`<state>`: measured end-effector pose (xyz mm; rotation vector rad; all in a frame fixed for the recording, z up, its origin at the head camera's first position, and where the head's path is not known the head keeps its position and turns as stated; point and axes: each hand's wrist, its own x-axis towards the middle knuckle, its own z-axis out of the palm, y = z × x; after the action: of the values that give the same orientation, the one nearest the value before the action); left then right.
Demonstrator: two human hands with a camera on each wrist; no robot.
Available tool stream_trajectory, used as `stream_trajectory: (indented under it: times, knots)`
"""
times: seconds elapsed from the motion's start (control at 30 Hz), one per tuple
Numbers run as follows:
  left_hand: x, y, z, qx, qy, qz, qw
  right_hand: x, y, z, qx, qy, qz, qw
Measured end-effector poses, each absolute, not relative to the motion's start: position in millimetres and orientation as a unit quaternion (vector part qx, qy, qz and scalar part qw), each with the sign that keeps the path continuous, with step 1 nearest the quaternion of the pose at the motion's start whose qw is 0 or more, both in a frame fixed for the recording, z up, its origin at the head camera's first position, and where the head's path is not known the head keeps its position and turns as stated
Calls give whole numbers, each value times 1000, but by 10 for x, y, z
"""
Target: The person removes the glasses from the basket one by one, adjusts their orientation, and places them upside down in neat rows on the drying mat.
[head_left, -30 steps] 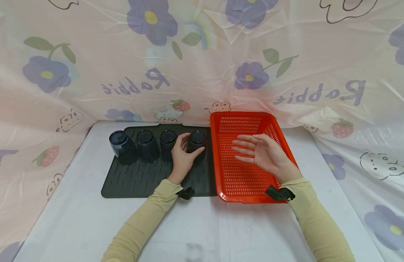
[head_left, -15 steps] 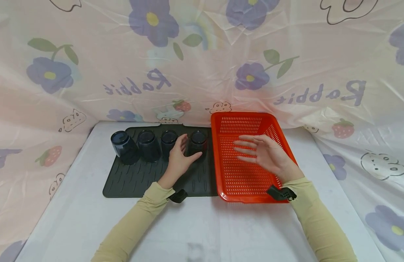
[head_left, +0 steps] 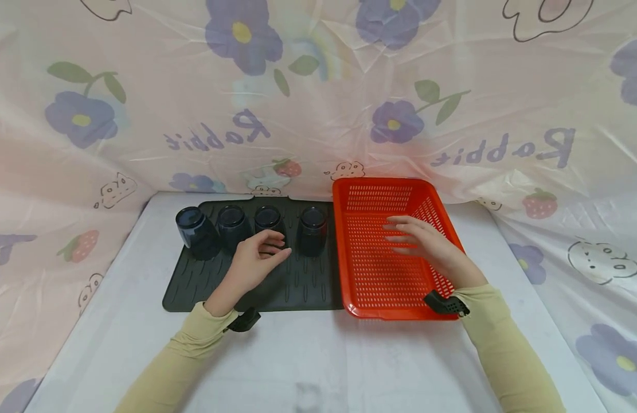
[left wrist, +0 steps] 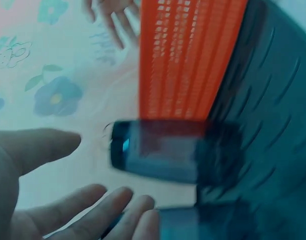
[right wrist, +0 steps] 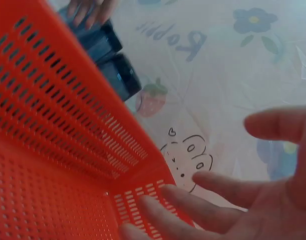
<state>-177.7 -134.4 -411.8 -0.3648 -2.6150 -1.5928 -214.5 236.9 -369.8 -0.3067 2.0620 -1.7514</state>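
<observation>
Dark tinted glass tumblers stand upside down in a row on the dark ridged mat (head_left: 305, 289). The leftmost tumbler (head_left: 198, 232) has the second tumbler (head_left: 233, 225) close beside it. My left hand (head_left: 251, 264) hovers in front of the third tumbler (head_left: 269, 218), partly hiding it, its fingers loosely bent around nothing. To its right, apart from the others, stands the rightmost tumbler (head_left: 312, 232); the left wrist view shows this tumbler (left wrist: 162, 152) beyond my fingertips. Over the red basket (head_left: 345, 289) my right hand (head_left: 429, 246) hangs with fingers spread, holding nothing.
A white-covered table (head_left: 318, 355) lies under the mat and basket. Behind it rises a printed curtain (head_left: 318, 115) with flowers and mirrored lettering. The basket's perforated wall (right wrist: 58, 80) stands between my right hand and the tumblers.
My left hand has let go of the rightmost tumbler and drawn back to the left and toward me. That tumbler stays on the mat. My right hand has shifted slightly right.
</observation>
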Motion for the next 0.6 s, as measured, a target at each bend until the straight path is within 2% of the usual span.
stream_trajectory:
  times: [0.17, 0.43, 0.6]
  knots:
    - [-1761, -1462, -4000, -117, -872, -471, 60, -2100, 2359, -3719, -114, 817, -529, 199]
    - [-1801, -1512, -3889, -116, -901, -382, 169, -2052, 2257, -3772, -161, 903, -368, 154]
    - [-1862, -1519, -3917, -103, -929, -316, 165, -2035, 2210, -3810, -202, 927, -291, 126]
